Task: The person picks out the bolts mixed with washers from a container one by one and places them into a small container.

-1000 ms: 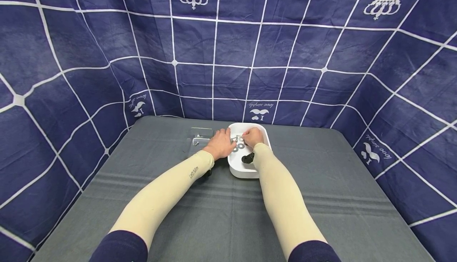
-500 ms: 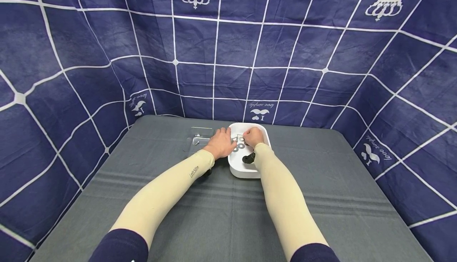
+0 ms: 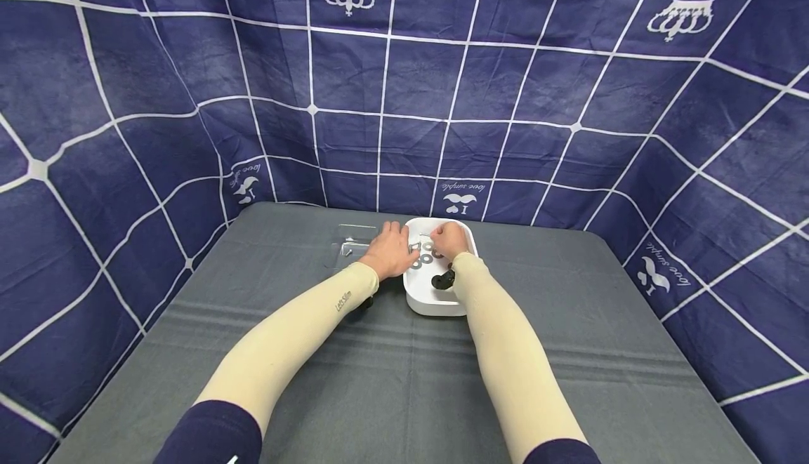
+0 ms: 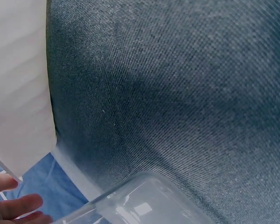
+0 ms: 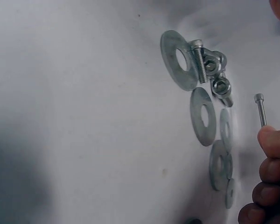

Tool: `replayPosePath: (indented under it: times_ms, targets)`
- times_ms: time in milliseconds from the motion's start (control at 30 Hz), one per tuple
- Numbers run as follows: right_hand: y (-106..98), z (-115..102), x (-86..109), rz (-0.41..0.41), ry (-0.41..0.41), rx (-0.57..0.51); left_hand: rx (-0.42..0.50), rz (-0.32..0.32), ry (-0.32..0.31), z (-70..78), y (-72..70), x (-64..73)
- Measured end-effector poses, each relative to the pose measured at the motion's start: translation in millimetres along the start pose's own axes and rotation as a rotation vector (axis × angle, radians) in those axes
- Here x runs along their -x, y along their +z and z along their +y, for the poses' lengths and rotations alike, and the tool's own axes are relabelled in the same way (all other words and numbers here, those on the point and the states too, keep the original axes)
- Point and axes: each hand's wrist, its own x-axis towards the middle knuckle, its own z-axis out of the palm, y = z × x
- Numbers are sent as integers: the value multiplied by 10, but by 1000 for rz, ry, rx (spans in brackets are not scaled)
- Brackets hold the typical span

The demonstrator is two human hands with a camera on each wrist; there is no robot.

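Observation:
A white tray (image 3: 436, 302) stands mid-table and holds several flat washers (image 5: 203, 116), nuts (image 5: 220, 86), bolts and a black piece (image 3: 442, 281). My right hand (image 3: 449, 239) hangs over the tray's far part with its fingers (image 5: 270, 144) curled. The index fingertip meets the lower end of a small bolt (image 5: 259, 108); whether the bolt is pinched is hidden. My left hand (image 3: 392, 252) lies with fairly straight fingers (image 4: 14, 205) at the tray's left rim, beside a clear plastic container (image 3: 350, 248).
The table is covered with grey cloth (image 3: 404, 380). Blue checked fabric (image 3: 404, 99) walls it in at the back and on both sides. A small dark object (image 3: 364, 303) peeks out under my left forearm.
Both hands stay at the tray; the left hand has crept slightly farther along the tray's rim.

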Motion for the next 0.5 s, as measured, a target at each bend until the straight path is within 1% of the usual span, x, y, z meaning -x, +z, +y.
replayPosePath:
  times_ms: [133, 200, 367, 500]
  targets:
    - [-56, -61, 6, -3, 13, -6, -43, 7, 15, -5, -43, 11]
    - [-84, -96, 10, 0, 5, -7, -59, 14, 24, -14, -52, 15]
    - [-136, -158, 11, 19, -59, 17, -81, 28, 38, -45, -73, 15]
    - [-176, -227, 10, 23, -89, 5, -84, 42, 42, -75, -112, 12]
